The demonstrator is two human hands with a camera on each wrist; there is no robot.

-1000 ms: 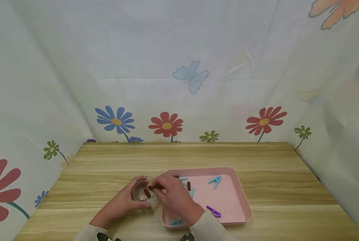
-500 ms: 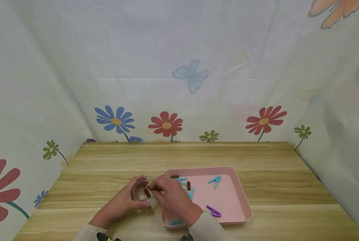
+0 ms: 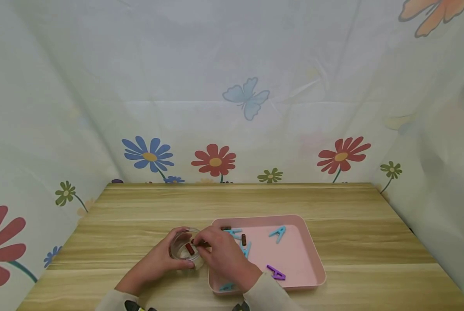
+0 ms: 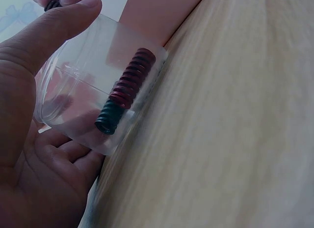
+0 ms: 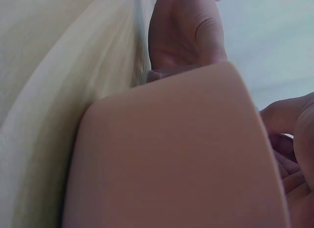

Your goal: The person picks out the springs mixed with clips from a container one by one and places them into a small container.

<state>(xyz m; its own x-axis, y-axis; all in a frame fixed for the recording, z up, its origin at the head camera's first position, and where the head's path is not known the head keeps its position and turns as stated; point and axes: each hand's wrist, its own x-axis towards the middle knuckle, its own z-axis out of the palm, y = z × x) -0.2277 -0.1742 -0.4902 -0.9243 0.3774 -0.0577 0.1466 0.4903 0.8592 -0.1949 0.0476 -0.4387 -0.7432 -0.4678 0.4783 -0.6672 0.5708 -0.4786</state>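
Note:
My left hand [image 3: 163, 255] curls round a clear plastic jar [image 4: 88, 66] left of the pink tray. Through the jar's wall in the left wrist view show a red coil spring [image 4: 130, 80] and a dark green coil spring [image 4: 109, 119], lying end to end. Over the jar's mouth, my right hand [image 3: 224, 255] pinches a dark coil spring [image 4: 51, 5], mostly hidden by the fingers. The right wrist view shows part of the right hand [image 5: 289, 144] behind the tray's wall.
The pink tray [image 3: 302, 255] holds several light blue clothespins [image 3: 279, 233], a purple clothespin [image 3: 276, 273], a reddish-brown spring [image 3: 243, 239] and a dark spring [image 3: 226, 228]. Its left edge lies under my right forearm. A flowered cloth [image 3: 177, 121] hangs behind the wooden table [image 3: 352, 224].
My right hand has shifted slightly left at the jar's mouth, uncovering more of the spring and clothespins at the tray's back left. The left hand and jar stay in place.

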